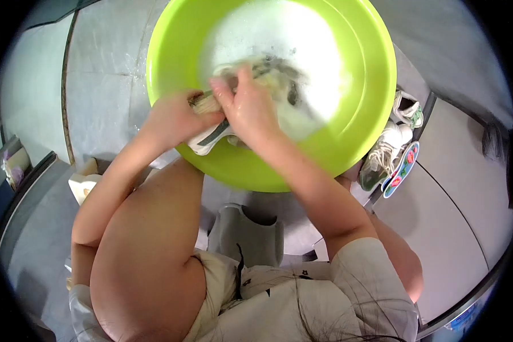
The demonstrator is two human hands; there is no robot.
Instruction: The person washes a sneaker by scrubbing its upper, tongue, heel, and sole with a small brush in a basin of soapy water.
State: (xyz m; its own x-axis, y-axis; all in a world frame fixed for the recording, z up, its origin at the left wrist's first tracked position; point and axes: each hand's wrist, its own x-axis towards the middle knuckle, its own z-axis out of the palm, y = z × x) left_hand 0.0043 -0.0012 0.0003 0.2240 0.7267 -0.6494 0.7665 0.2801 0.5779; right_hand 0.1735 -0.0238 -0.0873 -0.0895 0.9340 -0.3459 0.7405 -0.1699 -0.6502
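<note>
My left hand [174, 118] is closed around a beige, ribbed piece that looks like a brush [204, 104]; blur hides its exact form. A wet white shoe with a dark stripe [210, 138] is held over the near rim of a lime-green basin [362, 85]. The fingers of my right hand [246, 105] are bent and closed on this shoe, thumb towards the left hand. Beyond the right hand, a smeared dark and pale part dips into white suds [273, 28], and I cannot tell its shape.
Right of the basin stand white lace-up sneakers [386, 149], another white shoe [407, 108] and a flowered insole [402, 170]. A grey plastic stool [242, 233] is between my legs. A white object [84, 185] lies at left on the grey tiles [100, 114].
</note>
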